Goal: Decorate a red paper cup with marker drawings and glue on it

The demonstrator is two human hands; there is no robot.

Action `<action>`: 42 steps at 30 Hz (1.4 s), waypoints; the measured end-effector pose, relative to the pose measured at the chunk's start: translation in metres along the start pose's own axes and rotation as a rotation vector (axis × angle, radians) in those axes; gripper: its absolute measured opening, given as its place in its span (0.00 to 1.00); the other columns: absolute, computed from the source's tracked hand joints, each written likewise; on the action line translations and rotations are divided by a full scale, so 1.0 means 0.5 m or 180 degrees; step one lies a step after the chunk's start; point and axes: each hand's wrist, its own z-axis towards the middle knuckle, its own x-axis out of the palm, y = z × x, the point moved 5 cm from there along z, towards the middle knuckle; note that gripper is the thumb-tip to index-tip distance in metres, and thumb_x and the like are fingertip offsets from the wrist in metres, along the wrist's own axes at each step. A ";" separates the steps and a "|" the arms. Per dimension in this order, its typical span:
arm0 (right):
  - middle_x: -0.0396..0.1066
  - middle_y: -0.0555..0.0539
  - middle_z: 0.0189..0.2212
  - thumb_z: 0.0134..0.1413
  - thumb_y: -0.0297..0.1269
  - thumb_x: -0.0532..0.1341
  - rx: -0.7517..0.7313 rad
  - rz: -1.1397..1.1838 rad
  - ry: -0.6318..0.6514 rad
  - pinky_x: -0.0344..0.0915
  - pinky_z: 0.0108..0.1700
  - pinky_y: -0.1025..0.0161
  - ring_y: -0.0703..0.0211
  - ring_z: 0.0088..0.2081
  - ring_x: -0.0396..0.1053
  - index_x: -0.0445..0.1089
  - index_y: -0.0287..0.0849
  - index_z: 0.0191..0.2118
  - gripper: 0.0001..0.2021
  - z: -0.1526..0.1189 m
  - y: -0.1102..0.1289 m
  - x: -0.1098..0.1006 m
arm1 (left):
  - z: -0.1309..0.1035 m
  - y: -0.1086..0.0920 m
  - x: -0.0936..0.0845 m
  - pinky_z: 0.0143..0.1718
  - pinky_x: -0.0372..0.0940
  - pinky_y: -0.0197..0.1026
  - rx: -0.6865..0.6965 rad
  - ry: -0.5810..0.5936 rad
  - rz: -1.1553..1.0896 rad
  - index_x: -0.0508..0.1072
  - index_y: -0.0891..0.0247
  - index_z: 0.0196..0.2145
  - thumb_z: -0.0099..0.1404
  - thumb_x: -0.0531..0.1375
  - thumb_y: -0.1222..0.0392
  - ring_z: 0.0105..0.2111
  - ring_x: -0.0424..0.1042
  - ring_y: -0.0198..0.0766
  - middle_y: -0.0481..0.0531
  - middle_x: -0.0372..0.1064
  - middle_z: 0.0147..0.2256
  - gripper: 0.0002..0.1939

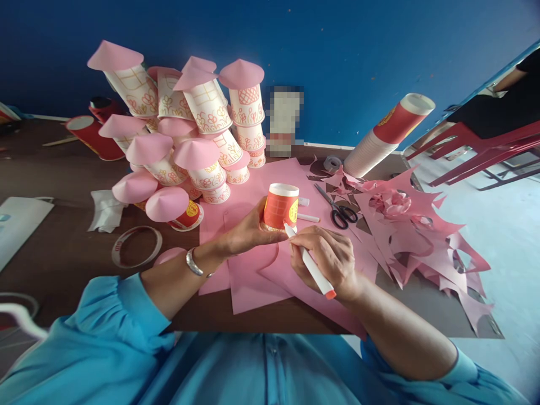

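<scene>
My left hand (248, 230) grips a red paper cup (278, 207) with a white top and a yellow emblem, tilted a little over pink paper. Pinched in my right hand (327, 256) is a white marker (314, 270) with an orange end. Its tip meets the lower part of the cup, close to the emblem. Just behind the cup lie another white marker (309, 217) and a white cap-like piece (304, 201), partly hidden. Pink paper sheets (253, 289) spread beneath both hands.
Decorated paper cups with pink cone roofs (202, 107) are stacked at the left. Black-handled scissors (343, 215), pink paper scraps (422, 242) and a tall leaning cup stack (373, 149) are on the right. A tape roll (137, 246) lies left. Someone sits on a red stool (493, 143).
</scene>
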 end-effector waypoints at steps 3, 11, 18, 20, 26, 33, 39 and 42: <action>0.77 0.52 0.29 0.71 0.21 0.62 0.0015 0.0006 -0.0002 0.74 0.32 0.63 0.59 0.27 0.76 0.68 0.46 0.48 0.11 -0.001 0.000 0.000 | 0.000 -0.001 -0.002 0.66 0.75 0.59 0.0037 -0.0018 0.0023 0.75 0.57 0.72 0.67 0.80 0.43 0.68 0.77 0.65 0.66 0.79 0.67 0.42; 0.78 0.52 0.30 0.71 0.21 0.62 0.0035 0.0016 -0.0075 0.74 0.31 0.63 0.59 0.27 0.76 0.69 0.46 0.48 0.11 -0.001 -0.002 0.003 | 0.002 -0.006 0.007 0.67 0.75 0.60 -0.0011 0.0065 -0.0144 0.76 0.56 0.73 0.68 0.80 0.43 0.70 0.78 0.67 0.67 0.80 0.68 0.41; 0.78 0.52 0.30 0.70 0.21 0.63 0.0003 -0.0008 -0.0015 0.74 0.32 0.64 0.59 0.27 0.77 0.69 0.47 0.47 0.11 0.002 0.001 0.001 | 0.004 -0.007 0.009 0.68 0.76 0.59 0.0002 0.0088 -0.0195 0.76 0.56 0.74 0.68 0.80 0.43 0.71 0.77 0.67 0.67 0.79 0.71 0.43; 0.79 0.53 0.30 0.71 0.21 0.63 0.0008 -0.0024 0.0034 0.74 0.33 0.64 0.60 0.28 0.77 0.68 0.48 0.47 0.11 0.004 0.001 0.001 | 0.004 -0.006 0.010 0.67 0.76 0.59 0.0009 0.0149 -0.0214 0.75 0.56 0.74 0.68 0.80 0.42 0.71 0.77 0.67 0.67 0.80 0.69 0.43; 0.79 0.52 0.30 0.71 0.20 0.62 0.0013 0.0025 0.0045 0.73 0.32 0.64 0.60 0.27 0.77 0.67 0.47 0.48 0.12 0.005 0.002 0.000 | 0.002 -0.006 0.004 0.64 0.76 0.58 -0.0025 0.0039 0.0025 0.76 0.56 0.73 0.68 0.79 0.39 0.67 0.79 0.65 0.66 0.81 0.65 0.43; 0.79 0.53 0.30 0.68 0.20 0.62 0.0050 0.0090 0.0054 0.74 0.32 0.64 0.59 0.28 0.78 0.68 0.47 0.49 0.13 0.000 -0.002 0.000 | -0.001 -0.004 -0.001 0.62 0.76 0.57 -0.0086 -0.0084 0.0081 0.77 0.57 0.69 0.66 0.79 0.37 0.63 0.79 0.60 0.64 0.81 0.61 0.41; 0.79 0.53 0.30 0.67 0.19 0.62 0.0057 0.0079 0.0042 0.73 0.31 0.63 0.59 0.27 0.77 0.68 0.47 0.49 0.14 -0.002 -0.003 0.001 | -0.002 0.005 -0.005 0.61 0.76 0.57 -0.0084 -0.0039 0.0045 0.76 0.58 0.70 0.67 0.79 0.38 0.62 0.79 0.60 0.65 0.81 0.61 0.42; 0.79 0.53 0.30 0.68 0.19 0.61 0.0065 0.0055 -0.0009 0.73 0.31 0.63 0.59 0.27 0.77 0.68 0.47 0.48 0.14 -0.002 -0.002 0.002 | -0.001 0.004 -0.006 0.64 0.75 0.57 -0.0058 -0.0056 0.0011 0.75 0.57 0.71 0.68 0.80 0.41 0.65 0.79 0.61 0.65 0.80 0.64 0.41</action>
